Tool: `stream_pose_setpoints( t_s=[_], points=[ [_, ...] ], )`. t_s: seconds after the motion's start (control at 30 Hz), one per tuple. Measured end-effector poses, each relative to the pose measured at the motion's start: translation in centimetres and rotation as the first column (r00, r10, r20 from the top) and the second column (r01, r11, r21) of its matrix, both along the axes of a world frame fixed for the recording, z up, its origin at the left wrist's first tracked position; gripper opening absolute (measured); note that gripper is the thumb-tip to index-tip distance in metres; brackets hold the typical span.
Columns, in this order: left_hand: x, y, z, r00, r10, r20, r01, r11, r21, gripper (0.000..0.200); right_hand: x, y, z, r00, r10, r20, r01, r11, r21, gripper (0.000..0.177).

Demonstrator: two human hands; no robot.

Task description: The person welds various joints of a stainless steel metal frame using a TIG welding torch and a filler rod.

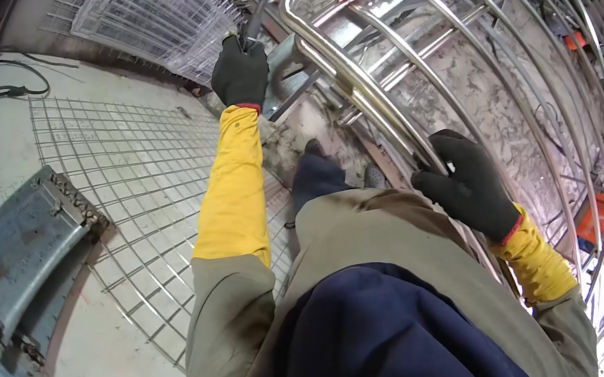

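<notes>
My left hand [241,75], in a black glove with a yellow sleeve, is closed round a dark tool whose far end points up and right, beside a grey metal bracket [284,72]. My right hand [466,183], gloved the same way, rests at the near side of a shiny metal frame [347,73] made of curved tubes. Its thumb and fingers are apart around a tube of the frame, with the fingertips partly behind it. The frame stands to the right of my body.
Wire mesh [132,177] lies on the pale surface at left, beside a heavy grey metal part [23,243]. A black cable [10,89] curls at upper left. Stacked wire panels [146,23] stand at the top. Orange objects [595,219] show beyond the frame at right.
</notes>
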State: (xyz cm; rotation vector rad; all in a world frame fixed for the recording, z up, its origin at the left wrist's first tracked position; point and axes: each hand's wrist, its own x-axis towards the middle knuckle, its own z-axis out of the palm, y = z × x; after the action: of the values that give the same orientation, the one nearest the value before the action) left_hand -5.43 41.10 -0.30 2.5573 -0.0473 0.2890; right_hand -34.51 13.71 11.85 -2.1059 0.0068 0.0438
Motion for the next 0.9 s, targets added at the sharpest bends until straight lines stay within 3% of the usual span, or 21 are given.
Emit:
stream_pose_setpoints(
  t_s=[0.07, 0.13, 0.2, 0.23, 0.27, 0.3, 0.37, 0.43, 0.47, 0.53, 0.57, 0.6, 0.63, 0.67, 0.7, 0.73, 0.77, 0.8, 0.83, 0.87, 0.9],
  points=[
    [0.2, 0.6, 0.1, 0.999, 0.027, -0.028, -0.028, 0.999, -0.025, 0.043, 0.1, 0.0, 0.1, 0.997, -0.017, -0.079, 0.017, 1.000, -0.003, 0.026],
    [0.4, 0.8, 1.0, 0.991, 0.029, -0.127, -0.053, 0.981, -0.185, 0.048, 0.3, 0.0, 0.2, 1.000, -0.008, -0.027, 0.007, 0.999, -0.051, 0.027],
    [2.3, 2.9, -0.5, 0.989, -0.029, -0.147, 0.007, 0.989, -0.151, 0.043, 0.2, -0.1, 0.2, 0.998, -0.005, -0.060, 0.000, 0.996, -0.093, 0.027],
    [2.9, 4.1, -0.5, 0.938, -0.153, -0.311, -0.016, 0.877, -0.481, 0.038, 0.1, 0.5, 0.4, 0.994, -0.065, -0.092, 0.062, 0.997, -0.036, 0.028],
    [3.4, 5.5, -0.6, 0.857, -0.311, -0.410, -0.118, 0.657, -0.744, 0.033, 0.3, 0.9, 1.2, 0.976, -0.111, -0.185, 0.101, 0.993, -0.066, 0.027],
    [3.8, 6.9, -0.1, 0.759, -0.366, -0.539, -0.238, 0.614, -0.753, 0.026, 0.6, 1.2, 1.5, 0.974, -0.129, -0.187, 0.106, 0.987, -0.124, 0.026],
    [4.4, 10.0, -2.3, 0.775, -0.336, -0.536, -0.279, 0.580, -0.766, 0.027, 0.6, 2.0, 2.0, 0.970, -0.130, -0.206, 0.093, 0.979, -0.181, 0.024],
    [5.3, 13.2, -6.2, 0.798, -0.312, -0.516, -0.314, 0.516, -0.797, 0.025, 0.9, 2.7, 1.7, 0.987, -0.143, -0.069, 0.094, 0.877, -0.470, 0.023],
    [5.3, 14.2, -7.7, 0.795, -0.309, -0.522, -0.323, 0.513, -0.795, 0.025, 0.9, 3.1, 1.9, 0.988, -0.138, -0.077, 0.086, 0.877, -0.473, 0.023],
    [4.7, 15.8, -10.6, 0.805, -0.150, -0.575, -0.498, 0.357, -0.790, 0.024, 0.8, 3.9, 2.2, 0.912, -0.294, -0.286, 0.138, 0.876, -0.461, 0.025],
    [4.8, 17.8, -14.2, 0.791, -0.222, -0.570, -0.514, 0.263, -0.816, 0.029, 0.6, 3.7, 2.1, 0.895, -0.314, -0.316, 0.143, 0.875, -0.463, 0.032],
    [4.2, 20.0, -18.4, 0.779, -0.241, -0.578, -0.519, 0.267, -0.812, 0.029, 0.8, 3.7, 1.9, 0.885, -0.333, -0.325, 0.154, 0.869, -0.471, 0.032],
    [3.8, 21.6, -22.2, 0.857, -0.141, -0.495, -0.408, 0.399, -0.821, 0.017, 0.9, 3.9, 1.6, 0.929, -0.323, -0.181, 0.199, 0.847, -0.492, 0.036],
    [4.3, 21.9, -24.1, 0.864, -0.140, -0.484, -0.346, 0.535, -0.771, 0.021, 0.6, 4.2, 1.5, 0.948, -0.317, -0.033, 0.255, 0.816, -0.519, 0.039],
    [4.2, 22.4, -24.8, 0.864, -0.161, -0.476, -0.253, 0.680, -0.688, 0.026, 0.2, 4.3, 1.6, 0.940, -0.342, 0.004, 0.280, 0.763, -0.583, 0.049],
    [3.9, 22.8, -25.3, 0.831, -0.225, -0.509, -0.224, 0.703, -0.675, 0.030, -0.5, 4.3, 0.3, 0.931, -0.310, 0.191, 0.359, 0.693, -0.625, 0.056],
    [3.8, 22.5, -25.9, 0.749, -0.331, -0.573, -0.317, 0.580, -0.750, 0.034, -1.2, 4.3, -0.1, 0.911, -0.314, 0.267, 0.412, 0.664, -0.624, 0.064],
    [4.0, 22.7, -26.1, 0.617, -0.471, -0.630, -0.521, 0.355, -0.776, 0.039, -1.6, 4.4, 0.1, 0.912, -0.306, 0.275, 0.410, 0.626, -0.663, 0.069],
    [4.8, 23.2, -26.0, 0.478, -0.590, -0.651, -0.668, 0.237, -0.705, 0.043, -1.9, 4.5, 0.0, 0.905, -0.332, 0.266, 0.425, 0.654, -0.626, 0.073],
    [5.8, 23.2, -25.8, 0.388, -0.656, -0.647, -0.696, 0.251, -0.672, 0.047, -1.5, 4.8, 0.8, 0.899, -0.364, 0.244, 0.432, 0.641, -0.635, 0.072],
    [5.5, 22.5, -25.4, 0.495, -0.638, -0.590, -0.245, 0.549, -0.799, 0.056, -1.6, 5.1, 1.2, 0.887, -0.364, 0.283, 0.455, 0.590, -0.667, 0.066]
  ],
)
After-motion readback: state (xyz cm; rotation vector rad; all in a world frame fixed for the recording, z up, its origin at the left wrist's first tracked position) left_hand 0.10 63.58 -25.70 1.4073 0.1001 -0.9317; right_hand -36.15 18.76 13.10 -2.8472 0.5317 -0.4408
